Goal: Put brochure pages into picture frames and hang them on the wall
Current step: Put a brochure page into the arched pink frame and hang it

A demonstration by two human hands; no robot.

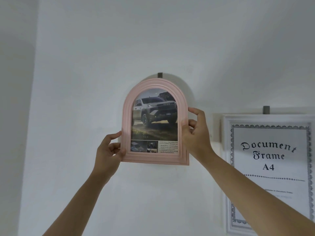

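The left hand [109, 147] pinches the lower left edge of the pink arched frame [154, 159], held up against the white wall [85, 65] just below a small grey hook [160, 75]. It looks light and rigid — best gripped by both side edges (the glazing may be fragile). Inside, a brochure page [154, 120] shows a silver pickup truck. The right hand [198, 133] grips the right edge; farther right hangs a white document frame [227, 167].

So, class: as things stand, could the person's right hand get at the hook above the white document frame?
Probably yes. The hook stands bare on the wall, above the white document frame, with nothing before it. But the right hand grips the pink arched frame and must let go first; the left hand also holds it.
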